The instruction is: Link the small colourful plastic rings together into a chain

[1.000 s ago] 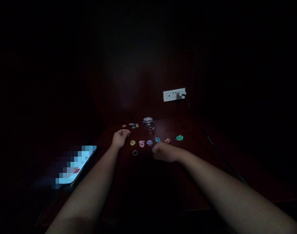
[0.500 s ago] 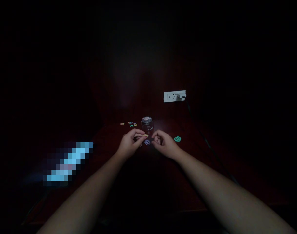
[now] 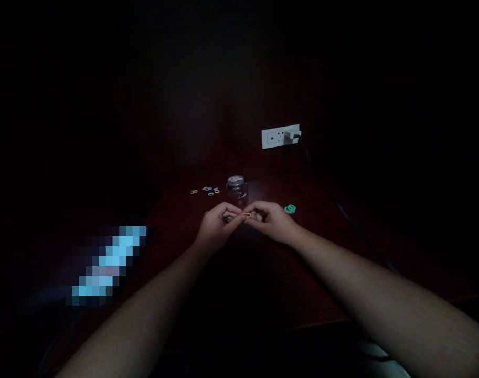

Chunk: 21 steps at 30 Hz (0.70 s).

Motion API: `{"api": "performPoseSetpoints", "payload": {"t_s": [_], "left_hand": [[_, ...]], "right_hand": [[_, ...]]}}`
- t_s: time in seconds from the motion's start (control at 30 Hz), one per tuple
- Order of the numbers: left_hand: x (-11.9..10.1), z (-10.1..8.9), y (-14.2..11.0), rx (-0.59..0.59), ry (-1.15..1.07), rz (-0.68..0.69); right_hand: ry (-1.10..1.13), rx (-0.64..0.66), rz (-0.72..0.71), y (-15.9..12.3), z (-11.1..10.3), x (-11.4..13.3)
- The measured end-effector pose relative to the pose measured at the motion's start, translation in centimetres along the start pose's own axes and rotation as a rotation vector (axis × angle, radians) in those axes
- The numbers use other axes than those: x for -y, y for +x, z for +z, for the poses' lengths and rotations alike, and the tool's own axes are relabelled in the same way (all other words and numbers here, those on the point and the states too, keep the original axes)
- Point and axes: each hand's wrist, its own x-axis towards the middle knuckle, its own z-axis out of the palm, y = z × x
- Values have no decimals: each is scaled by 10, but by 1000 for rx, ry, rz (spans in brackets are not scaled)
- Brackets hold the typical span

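Observation:
A small yellow hair tie [image 3: 247, 214] is pinched between the fingertips of both hands. My left hand [image 3: 220, 221] grips it from the left, fingers closed. From the other side, my right hand [image 3: 274, 219] holds it with thumb and fingers together. Right behind the hands stands a clear lidded jar [image 3: 236, 188]. A bunch of green hair ties [image 3: 290, 209] lies on the table just right of my right hand. The purple ties seen earlier do not show now, and my hands cover that area.
Several loose coloured hair ties [image 3: 210, 191] lie left of the jar. A glowing, blurred-out screen [image 3: 109, 265] is at the left. On the back wall is a white socket [image 3: 280, 136] with a plug in it, and a dark cable [image 3: 343, 211] runs down the right side.
My left hand has brought the yellow hair tie rightward to my right hand, which now grips it too. The whole view has shifted slightly, with the socket and jar higher in it.

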Motion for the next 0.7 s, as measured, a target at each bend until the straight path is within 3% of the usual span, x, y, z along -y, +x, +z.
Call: {"api": "performPoseSetpoints", "payload": {"t_s": [0.37, 0.7], "left_hand": [[-2, -8, 4, 41, 131, 70], [-1, -11, 4, 123, 178, 121]], "right_hand": [[-46, 29, 34, -2, -4, -2], [-64, -8, -35, -2, -5, -4]]}}
